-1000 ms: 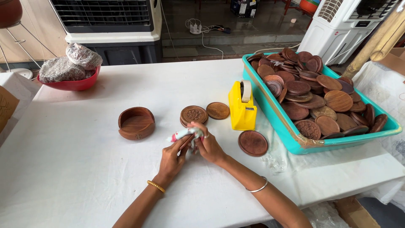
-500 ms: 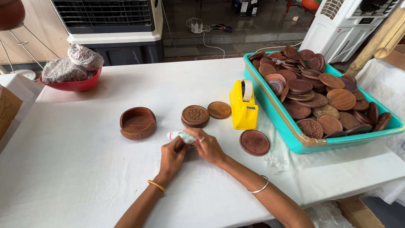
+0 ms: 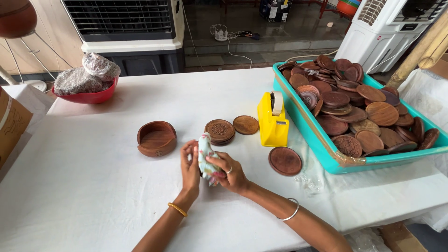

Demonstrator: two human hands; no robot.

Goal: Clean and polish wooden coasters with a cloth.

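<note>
The person is wearing no sleeves, both forearms bare. The left hand (image 3: 190, 169) is showing a beaded gold bangle (image 3: 177, 209); the right hand (image 3: 232, 175) is wearing a thin silver bangle (image 3: 290, 213) and a ring (image 3: 229, 170).

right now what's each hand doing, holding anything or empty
Left hand: fingers against the small cloth-wrapped bundle, steadying its left side.
Right hand: closed on the same bundle, gripping it from the right.

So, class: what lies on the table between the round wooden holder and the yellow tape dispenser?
In the head view, between the wooden holder and the tape dispenser lie a short stack of carved coasters and one plain coaster.
</note>
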